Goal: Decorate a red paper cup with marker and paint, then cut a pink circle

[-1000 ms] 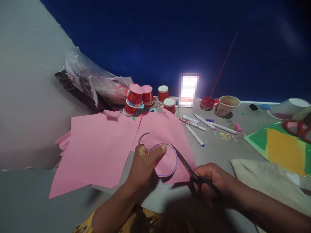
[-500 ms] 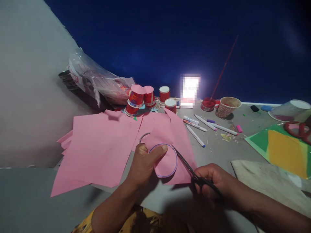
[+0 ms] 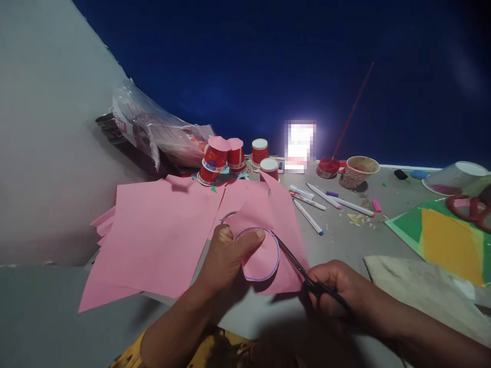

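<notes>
A piece of pink paper (image 3: 263,258) with a blue circle outline is pinched in my left hand (image 3: 230,250), thumb on top of it. My right hand (image 3: 337,289) grips black-handled scissors (image 3: 293,260), whose blades point up and left, with the tips at the upper right of the outline. The paper's lower right edge follows the blue line. Another pink sheet (image 3: 287,220) lies behind and under the blades. Large pink sheets (image 3: 164,235) are spread to the left of my left hand.
Red paper cups (image 3: 217,156), some with pink tops, stand at the back. Markers (image 3: 309,217) lie right of centre. Farther right are a patterned cup (image 3: 356,174), red-handled scissors (image 3: 462,207), yellow paper (image 3: 450,245) and a pale cloth (image 3: 422,286).
The view has shifted very slightly. Both hands keep their holds, and the scissors and the pink piece are almost where they were.
</notes>
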{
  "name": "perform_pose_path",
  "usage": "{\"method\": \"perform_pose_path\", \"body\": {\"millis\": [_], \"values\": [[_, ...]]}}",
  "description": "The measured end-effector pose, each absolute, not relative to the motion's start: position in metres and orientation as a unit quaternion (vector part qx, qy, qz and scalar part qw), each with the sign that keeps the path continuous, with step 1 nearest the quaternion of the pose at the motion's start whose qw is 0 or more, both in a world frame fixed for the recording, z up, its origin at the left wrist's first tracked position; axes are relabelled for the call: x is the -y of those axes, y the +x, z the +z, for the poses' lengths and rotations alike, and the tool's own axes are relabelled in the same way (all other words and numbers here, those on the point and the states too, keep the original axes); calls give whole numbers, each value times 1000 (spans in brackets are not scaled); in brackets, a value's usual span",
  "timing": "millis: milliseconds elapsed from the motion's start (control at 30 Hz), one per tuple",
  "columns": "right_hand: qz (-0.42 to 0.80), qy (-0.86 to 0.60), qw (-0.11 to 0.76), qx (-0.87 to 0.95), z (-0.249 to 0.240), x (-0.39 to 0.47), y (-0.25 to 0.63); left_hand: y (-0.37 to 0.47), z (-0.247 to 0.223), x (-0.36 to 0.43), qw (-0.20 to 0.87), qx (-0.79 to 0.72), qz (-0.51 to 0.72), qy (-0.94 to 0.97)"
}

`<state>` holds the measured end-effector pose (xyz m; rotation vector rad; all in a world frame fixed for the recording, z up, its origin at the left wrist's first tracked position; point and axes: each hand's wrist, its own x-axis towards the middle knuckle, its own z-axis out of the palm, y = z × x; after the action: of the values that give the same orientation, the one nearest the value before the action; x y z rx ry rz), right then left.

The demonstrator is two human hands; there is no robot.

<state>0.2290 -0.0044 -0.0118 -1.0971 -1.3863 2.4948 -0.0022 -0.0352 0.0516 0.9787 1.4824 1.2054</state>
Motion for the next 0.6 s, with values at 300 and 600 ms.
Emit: {"method": "perform_pose_path", "body": {"millis": [300,600], "values": [[808,-362,30,463,-12,2,228,-14,44,34,486,-614,467,411],[814,-340,45,469,-16,3,230,-17,38,34,500,-621,461,390]]}}
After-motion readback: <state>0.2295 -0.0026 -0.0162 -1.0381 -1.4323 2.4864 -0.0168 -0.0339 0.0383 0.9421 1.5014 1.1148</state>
